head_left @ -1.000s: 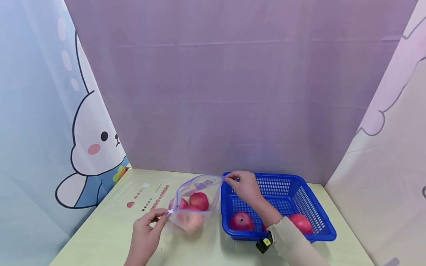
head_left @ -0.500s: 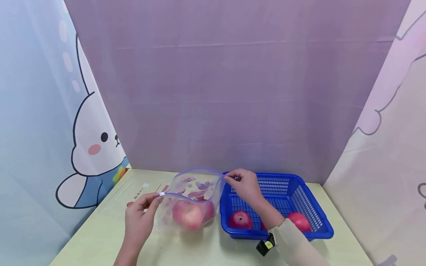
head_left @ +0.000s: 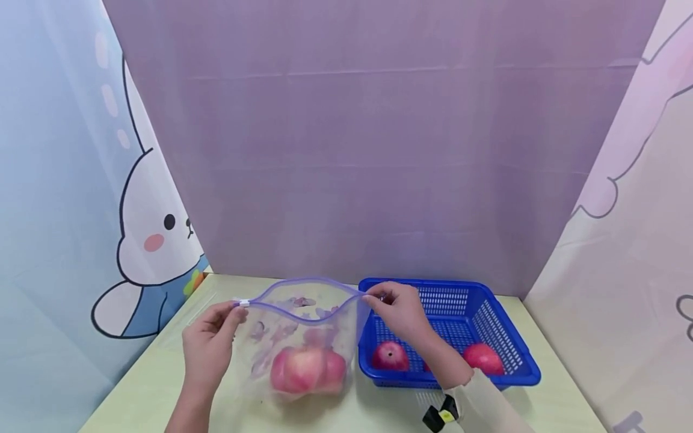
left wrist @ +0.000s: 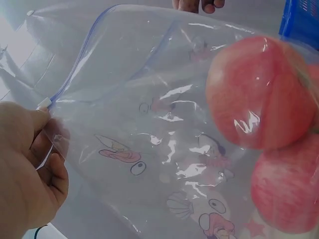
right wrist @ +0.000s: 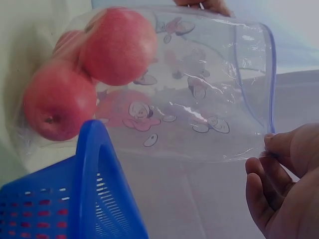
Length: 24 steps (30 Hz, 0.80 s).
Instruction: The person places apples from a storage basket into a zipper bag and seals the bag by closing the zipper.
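At lower left, the left hand's grip (head_left: 208, 349) pinches a clear bag (head_left: 281, 332) by its slider end (head_left: 244, 303); the bag, mouth parted, shows at lower centre, apples (head_left: 303, 370) inside. The right hand's grip (head_left: 400, 310) pinches its opposite corner. Lower right, a blue basket (head_left: 495, 379) holds more apples (head_left: 483, 359).

Bag (head_left: 267, 337) over left-centre of desk (head_left: 135, 391); apples (head_left: 305, 370) bunched low inside. Left hand (head_left: 208, 346) at left end of bag's mouth, beside slider (head_left: 243, 303); right hand (head_left: 399, 310) at right end, over near-left part of basket (head_left: 527, 377). Basket on desk, just right of bag. Inside, toward its front wall: first apple (head_left: 390, 356) left, second apple (head_left: 483, 359) right, third apple (head_left: 427, 366) between, mostly behind forearm (head_left: 444, 355). Backdrop (head_left: 368, 150) behind desk.
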Tool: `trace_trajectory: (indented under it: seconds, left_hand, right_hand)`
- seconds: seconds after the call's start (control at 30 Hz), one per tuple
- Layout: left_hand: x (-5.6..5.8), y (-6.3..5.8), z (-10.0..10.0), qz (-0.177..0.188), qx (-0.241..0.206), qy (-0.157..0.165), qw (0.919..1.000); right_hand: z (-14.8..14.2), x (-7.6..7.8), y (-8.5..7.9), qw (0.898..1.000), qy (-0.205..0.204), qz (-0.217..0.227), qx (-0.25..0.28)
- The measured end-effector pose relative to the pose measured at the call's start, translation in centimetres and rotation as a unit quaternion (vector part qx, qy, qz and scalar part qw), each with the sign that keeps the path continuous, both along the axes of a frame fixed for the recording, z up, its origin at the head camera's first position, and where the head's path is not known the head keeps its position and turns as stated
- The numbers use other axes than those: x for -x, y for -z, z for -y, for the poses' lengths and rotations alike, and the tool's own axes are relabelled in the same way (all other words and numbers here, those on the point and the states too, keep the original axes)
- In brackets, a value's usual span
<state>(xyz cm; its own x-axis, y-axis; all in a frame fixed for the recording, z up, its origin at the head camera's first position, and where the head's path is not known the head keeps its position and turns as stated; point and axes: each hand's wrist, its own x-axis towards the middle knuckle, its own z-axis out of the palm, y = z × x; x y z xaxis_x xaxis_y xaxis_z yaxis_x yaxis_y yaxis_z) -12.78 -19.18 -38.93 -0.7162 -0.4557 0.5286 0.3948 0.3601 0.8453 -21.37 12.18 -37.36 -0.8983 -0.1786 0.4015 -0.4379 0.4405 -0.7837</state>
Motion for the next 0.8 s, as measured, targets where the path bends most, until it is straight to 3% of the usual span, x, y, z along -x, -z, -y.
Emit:
trace_trajectory:
  seconds: [0.13, 0.33, 0.53, 0.8]
  left_hand:
    - [-0.2, -0.3, 0.2, 0.021, -0.012, -0.002, 0.9997]
    - [-0.3, -0.8, 0.5, 0.022, -0.066, 0.008, 0.9976]
    - [-0.4, -0.9, 0.8, 0.023, -0.150, 0.029, 0.9880]
    - [-0.1, -1.1, 0.1, 0.002, -0.192, 0.037, 0.9806]
  right_hand:
    - [-0.6, -1.2, 0.0, 1.000, 0.001, 0.008, 0.017]
    - [-1.2, -2.6, -0.6, 0.999, -0.016, -0.003, 0.037]
    - [-1.3, -4.0, -1.3, 0.998, -0.022, 0.016, 0.050]
    - [-1.6, -5.1, -2.3, 0.997, -0.020, 0.021, 0.066]
